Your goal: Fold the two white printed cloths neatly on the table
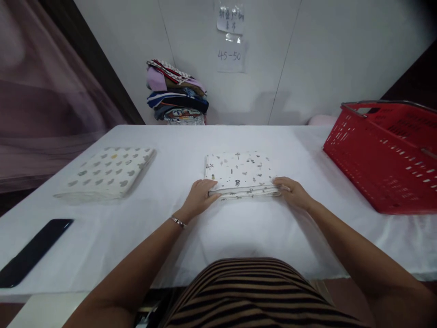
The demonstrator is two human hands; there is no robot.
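Observation:
A folded white cloth [239,171] with small grey and dark prints lies flat on the white-covered table [177,164] in front of me. Its near edge shows several stacked layers. At the left near corner, my left hand [200,196] closes its thumb and fingers on the layers. My right hand [293,191] pinches the right near corner in the same way. A metal bracelet [178,222] circles my left wrist. Further left rests another folded cloth [109,171], patterned with grey shapes and one yellow one, touched by neither hand.
A red plastic basket [382,159] with metal handles stands at the table's right. A black phone [32,253] lies near the left front edge. Behind the far edge rises a pile of folded fabrics [177,93] against the wall. Paper signs [231,55] hang there. A sheer curtain [51,91] drapes at left.

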